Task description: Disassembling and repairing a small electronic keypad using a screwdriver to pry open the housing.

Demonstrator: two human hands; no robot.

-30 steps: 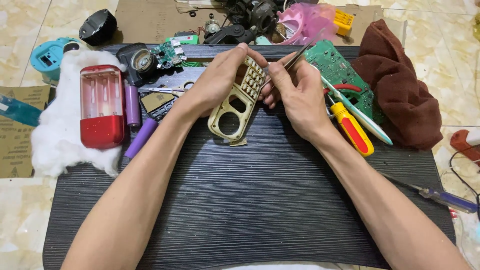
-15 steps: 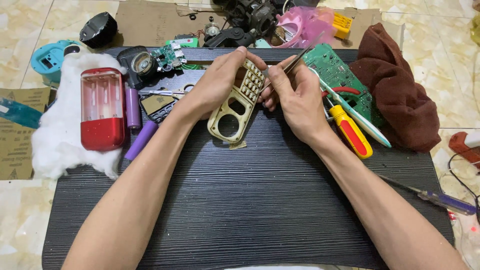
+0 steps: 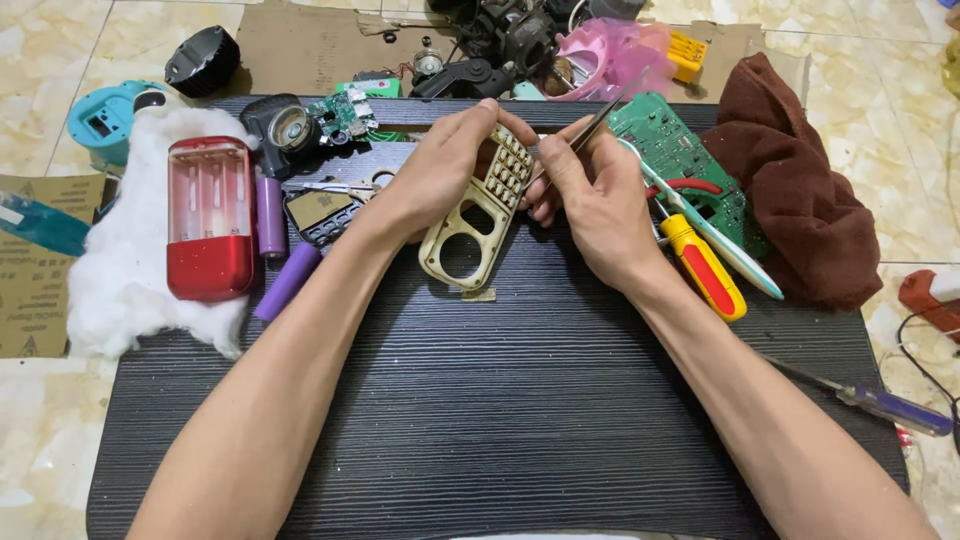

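Compared with a second ago, my left hand (image 3: 450, 170) now tips the beige keypad cover (image 3: 480, 215) a little more upright, while my right hand (image 3: 590, 200) barely shifts the tweezers (image 3: 585, 130) against its keys.

Casing (image 3: 208, 215) on wadding (image 3: 125, 280), left of keypad shell (image 3: 475, 215).

Bright, even overhead light; sharp, soft shadows.

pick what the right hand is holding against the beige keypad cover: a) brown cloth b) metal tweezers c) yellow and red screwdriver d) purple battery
B: the right hand pinches thin metal tweezers whose tip meets the beige keypad cover, which the left hand grips; the yellow and red screwdriver lies on the mat beside it.
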